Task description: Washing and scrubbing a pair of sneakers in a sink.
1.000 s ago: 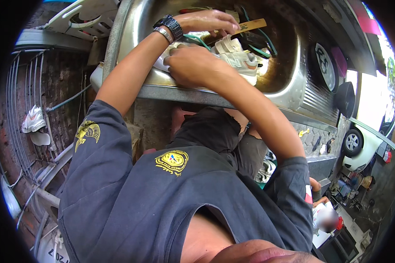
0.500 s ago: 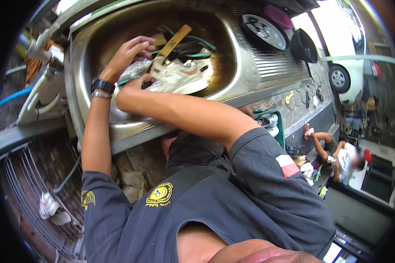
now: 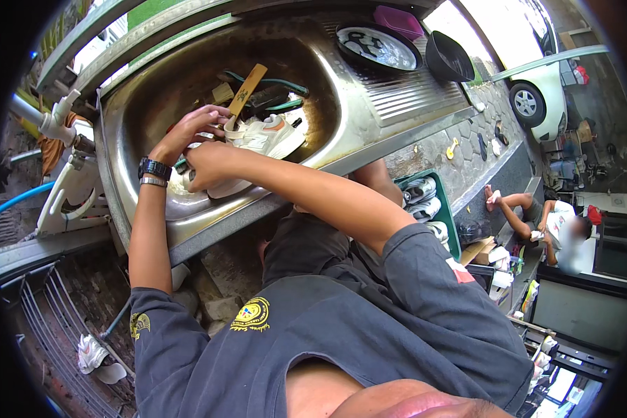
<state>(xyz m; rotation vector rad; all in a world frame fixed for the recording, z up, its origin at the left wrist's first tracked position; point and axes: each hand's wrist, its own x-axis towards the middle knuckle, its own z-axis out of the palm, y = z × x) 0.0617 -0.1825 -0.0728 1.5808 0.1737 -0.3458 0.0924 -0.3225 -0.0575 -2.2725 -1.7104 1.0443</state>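
In the metal sink (image 3: 136, 132), a white sneaker (image 3: 261, 136) with an orange patch lies on its side. A wooden-handled brush (image 3: 247, 90) slants up behind it. My left hand (image 3: 188, 132), fingers stretched and slightly bent, is beside the sneaker's heel end. Just below it, my right hand (image 3: 212, 164) is curled with its back toward me, over another white shoe (image 3: 227, 188), partly covered. Whatever its fingers grip is hidden; a bit of green shows between the hands. Behind the sneaker lie a dark object and a green hose (image 3: 289, 89).
On the ribbed drainboard stand a black basin (image 3: 380, 49) of foamy water, a black bowl (image 3: 449, 59) and a pink container (image 3: 398, 22). A green crate (image 3: 439, 209) of shoes is on the floor to the right. Further right, another person (image 3: 557, 223) sits near a parked car.
The head view has shifted. My left hand has come down, closer to my right hand. My right hand has moved toward the sink's near side, where a second white shoe now shows.
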